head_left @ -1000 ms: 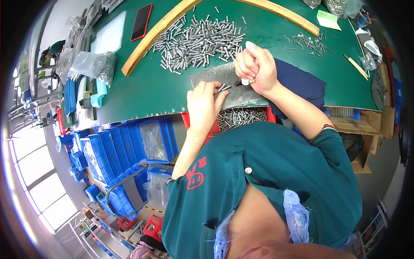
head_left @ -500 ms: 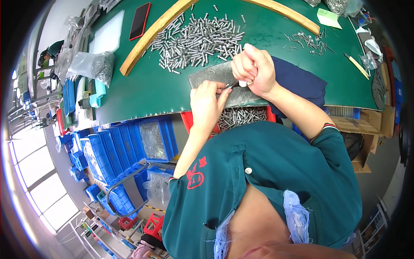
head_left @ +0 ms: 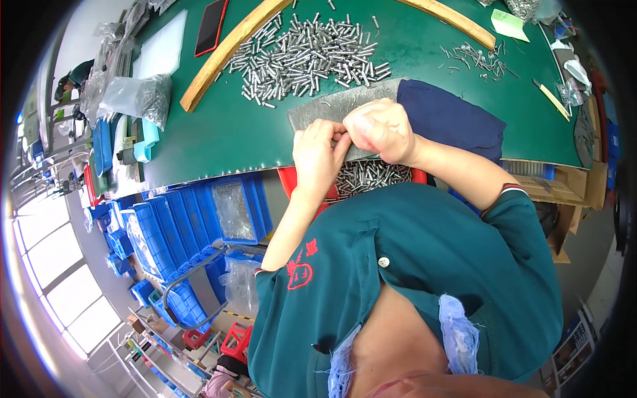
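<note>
My left hand [head_left: 317, 151] is closed in a pinch at the front edge of the bench. A small metal pin showed between its fingertips half a second ago; now the fingers cover it. Pressed against those fingertips is my right hand [head_left: 383, 132], curled into a fist, and whatever it grips is hidden. Both hands are over a worn grey mat [head_left: 306, 117]. Beyond them lies a big heap of short metal pins [head_left: 308, 56]. Below the bench edge, close to my body, a red bin [head_left: 418, 176] holds more metal pins [head_left: 373, 179].
Two wooden strips [head_left: 222, 63] [head_left: 458, 21] flank the heap. Dark blue cloth [head_left: 448, 119] lies right of the mat. Thin bent metal scraps [head_left: 481, 60] and a yellow-handled knife [head_left: 552, 99] are farther right. A phone [head_left: 211, 28] and a bag of parts [head_left: 142, 99] are at left.
My right hand has come down and left, from above the mat to meet my left fingertips. The metal pin and a white object under the fist have gone out of sight.
</note>
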The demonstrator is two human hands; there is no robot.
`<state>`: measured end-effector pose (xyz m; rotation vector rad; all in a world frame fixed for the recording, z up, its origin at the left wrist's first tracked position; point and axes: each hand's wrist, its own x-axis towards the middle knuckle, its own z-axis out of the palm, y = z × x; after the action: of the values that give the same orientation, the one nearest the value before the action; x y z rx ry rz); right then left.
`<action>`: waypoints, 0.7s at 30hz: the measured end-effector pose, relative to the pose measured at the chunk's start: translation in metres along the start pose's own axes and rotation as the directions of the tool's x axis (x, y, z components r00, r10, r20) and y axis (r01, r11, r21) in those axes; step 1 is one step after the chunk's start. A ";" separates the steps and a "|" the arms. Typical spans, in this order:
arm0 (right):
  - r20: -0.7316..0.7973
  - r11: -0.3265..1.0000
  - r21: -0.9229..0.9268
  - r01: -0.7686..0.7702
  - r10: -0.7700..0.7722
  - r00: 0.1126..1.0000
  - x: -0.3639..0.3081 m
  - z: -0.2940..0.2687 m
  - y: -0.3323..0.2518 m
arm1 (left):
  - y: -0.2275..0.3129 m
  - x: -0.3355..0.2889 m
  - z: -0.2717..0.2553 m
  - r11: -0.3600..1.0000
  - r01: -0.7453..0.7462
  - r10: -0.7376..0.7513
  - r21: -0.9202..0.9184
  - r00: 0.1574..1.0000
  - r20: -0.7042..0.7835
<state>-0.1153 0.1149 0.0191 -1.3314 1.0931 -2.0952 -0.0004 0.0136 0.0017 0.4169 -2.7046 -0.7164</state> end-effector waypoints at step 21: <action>-0.186 0.882 0.443 -0.162 0.267 0.946 0.008 -0.006 0.001 | -0.005 -0.004 0.004 0.995 -0.077 0.074 -0.060 0.996 -0.050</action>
<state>-0.1246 0.1116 0.0211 -0.7274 0.7668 -2.1971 0.0027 0.0130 -0.0053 0.3107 -2.6304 -0.7562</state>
